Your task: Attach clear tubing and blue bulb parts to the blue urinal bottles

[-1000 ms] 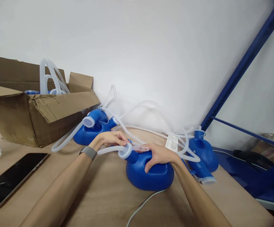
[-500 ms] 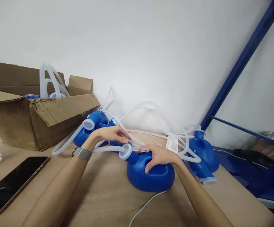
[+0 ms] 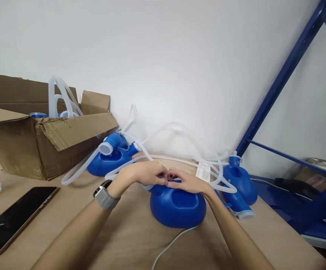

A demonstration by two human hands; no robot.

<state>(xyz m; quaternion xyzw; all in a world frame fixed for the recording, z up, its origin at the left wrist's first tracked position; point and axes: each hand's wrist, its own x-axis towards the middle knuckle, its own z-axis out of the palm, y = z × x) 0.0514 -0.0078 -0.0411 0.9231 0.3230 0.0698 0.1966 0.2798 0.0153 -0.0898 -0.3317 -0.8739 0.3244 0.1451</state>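
Note:
A blue plastic bottle [image 3: 178,210] with a moulded handle stands on the table in front of me. Above its neck, my left hand [image 3: 151,173] and my right hand [image 3: 184,181] meet with their fingertips pinched together. Whatever lies between the fingers is too hidden to make out. My left hand covers most of the neck and its clear cap. A white corrugated tube [image 3: 129,162] runs behind my left wrist, which wears a grey-banded watch.
An open cardboard box [image 3: 13,150] with tubes stands at left, beside more blue bottles [image 3: 108,161]. Another blue bottle [image 3: 240,182] lies at right near a white adapter [image 3: 203,171]. A phone [image 3: 16,215] lies front left; a blue metal frame [image 3: 275,90] rises at right.
My left hand has moved right and over the bottle's neck to meet my right hand. The fingers of my right hand have drawn together and lifted off the handle area.

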